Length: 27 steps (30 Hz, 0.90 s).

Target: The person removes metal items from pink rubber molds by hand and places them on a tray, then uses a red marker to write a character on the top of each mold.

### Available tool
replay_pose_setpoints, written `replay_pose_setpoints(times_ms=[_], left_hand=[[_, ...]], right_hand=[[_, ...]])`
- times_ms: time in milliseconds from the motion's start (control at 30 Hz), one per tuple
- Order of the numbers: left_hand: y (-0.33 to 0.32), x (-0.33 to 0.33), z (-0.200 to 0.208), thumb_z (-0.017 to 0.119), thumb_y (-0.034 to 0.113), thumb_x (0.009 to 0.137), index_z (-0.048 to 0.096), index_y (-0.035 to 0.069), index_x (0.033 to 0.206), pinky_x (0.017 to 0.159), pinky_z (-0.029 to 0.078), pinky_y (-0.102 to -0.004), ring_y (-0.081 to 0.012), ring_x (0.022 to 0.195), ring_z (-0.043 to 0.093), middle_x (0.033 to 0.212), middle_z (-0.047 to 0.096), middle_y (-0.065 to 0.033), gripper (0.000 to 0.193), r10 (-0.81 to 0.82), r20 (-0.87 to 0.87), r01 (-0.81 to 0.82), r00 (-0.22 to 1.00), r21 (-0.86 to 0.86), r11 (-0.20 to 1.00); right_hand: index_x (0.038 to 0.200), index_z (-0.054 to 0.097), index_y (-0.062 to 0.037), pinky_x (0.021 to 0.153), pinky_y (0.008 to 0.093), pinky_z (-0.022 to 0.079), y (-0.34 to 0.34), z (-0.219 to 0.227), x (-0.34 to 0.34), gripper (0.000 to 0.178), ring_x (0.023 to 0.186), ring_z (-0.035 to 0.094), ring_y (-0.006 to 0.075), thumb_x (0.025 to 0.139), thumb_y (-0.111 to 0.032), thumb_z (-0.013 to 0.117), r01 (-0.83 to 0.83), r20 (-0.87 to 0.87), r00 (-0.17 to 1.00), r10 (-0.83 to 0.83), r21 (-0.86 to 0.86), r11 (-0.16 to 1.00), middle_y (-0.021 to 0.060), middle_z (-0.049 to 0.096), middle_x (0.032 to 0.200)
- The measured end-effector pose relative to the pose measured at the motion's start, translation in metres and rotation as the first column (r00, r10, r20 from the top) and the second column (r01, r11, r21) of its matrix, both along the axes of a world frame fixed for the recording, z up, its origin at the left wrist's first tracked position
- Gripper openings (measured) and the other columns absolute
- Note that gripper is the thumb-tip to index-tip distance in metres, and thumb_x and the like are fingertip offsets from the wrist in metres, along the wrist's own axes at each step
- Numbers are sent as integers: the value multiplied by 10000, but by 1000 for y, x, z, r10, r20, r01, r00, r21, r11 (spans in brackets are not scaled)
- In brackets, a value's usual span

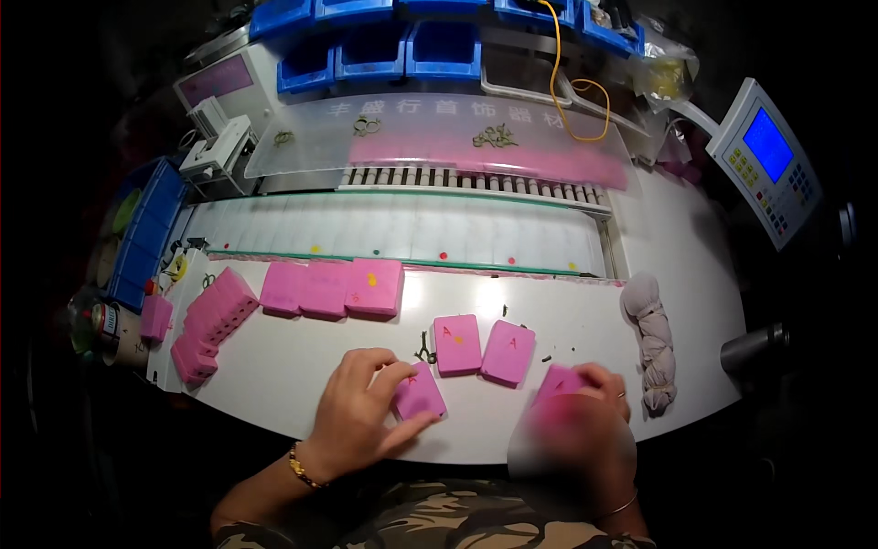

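Note:
My left hand (pixel 355 410) grips a pink rectangular block (pixel 422 395) at the near edge of the white table, thumb on its near side and fingertips on its far side. The block looks like a rubber mould with a small red mark on top. Over to the right, my right hand (pixel 599 407) has its fingers around another pink block (pixel 554 379); a blurred patch hides part of this hand. Between the hands, slightly farther off, lie a pink block with red and yellow marks (pixel 457 344) and a tilted pink block (pixel 508 351). Beside them is a small dark green branched piece (pixel 423 348).
A row of pink blocks (pixel 327 289) and a slanting stack (pixel 217 313) stand at left. A wrapped cloth bundle (pixel 649 343) lies at right, near a keypad with blue screen (pixel 766 160). Beyond are a roller strip (pixel 466 180), green pieces (pixel 495 136) and blue bins (pixel 370 52).

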<state>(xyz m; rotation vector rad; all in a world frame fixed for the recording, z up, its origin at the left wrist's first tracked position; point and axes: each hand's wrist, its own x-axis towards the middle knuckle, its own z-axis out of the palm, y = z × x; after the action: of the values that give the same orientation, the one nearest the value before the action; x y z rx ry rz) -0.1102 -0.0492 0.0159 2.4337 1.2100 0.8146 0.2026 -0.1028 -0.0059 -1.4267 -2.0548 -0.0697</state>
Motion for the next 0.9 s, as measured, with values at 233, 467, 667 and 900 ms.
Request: replay_pose_setpoints(times_ms=[233, 467, 667, 900], left_hand=[[1, 8, -16, 862, 318, 657, 489, 31, 1279, 926, 419, -438, -353, 1045, 521, 1110, 556, -160, 780, -22, -95, 12, 995, -106, 994], [38, 22, 12, 844, 192, 659, 502, 16, 1274, 934, 426, -430, -345, 1044, 539, 1132, 575, -167, 725, -67, 33, 65, 997, 60, 996], [52, 46, 0, 846, 210, 648, 450, 69, 1375, 1069, 338, -473, -358, 1248, 435, 1347, 463, -181, 839, -231, -105, 215, 967, -147, 966], [48, 62, 3, 863, 268, 664, 449, 86, 1395, 1088, 299, -512, -359, 1294, 402, 1398, 422, -186, 860, -171, -82, 169, 982, -35, 985]], right_hand=[[980, 540, -56, 720, 418, 497, 31, 14, 12, 556, 903, 570, 348, 603, -300, 868, 111, -18, 994, -112, -51, 993, 162, 572, 1117], [978, 570, -32, 795, 416, 503, 56, 8, -7, 501, 1009, 582, 335, 674, -331, 835, -60, -61, 997, 45, -275, 959, 152, 576, 1154], [1045, 586, -46, 852, 423, 509, 62, 15, -12, 504, 1062, 583, 339, 714, -344, 822, -115, -106, 991, 83, -346, 931, 159, 542, 1246], [1159, 582, -10, 965, 434, 434, 87, -5, 32, 317, 1142, 517, 376, 885, -156, 642, 134, -140, 974, -177, -270, 953, 182, 533, 1244]])
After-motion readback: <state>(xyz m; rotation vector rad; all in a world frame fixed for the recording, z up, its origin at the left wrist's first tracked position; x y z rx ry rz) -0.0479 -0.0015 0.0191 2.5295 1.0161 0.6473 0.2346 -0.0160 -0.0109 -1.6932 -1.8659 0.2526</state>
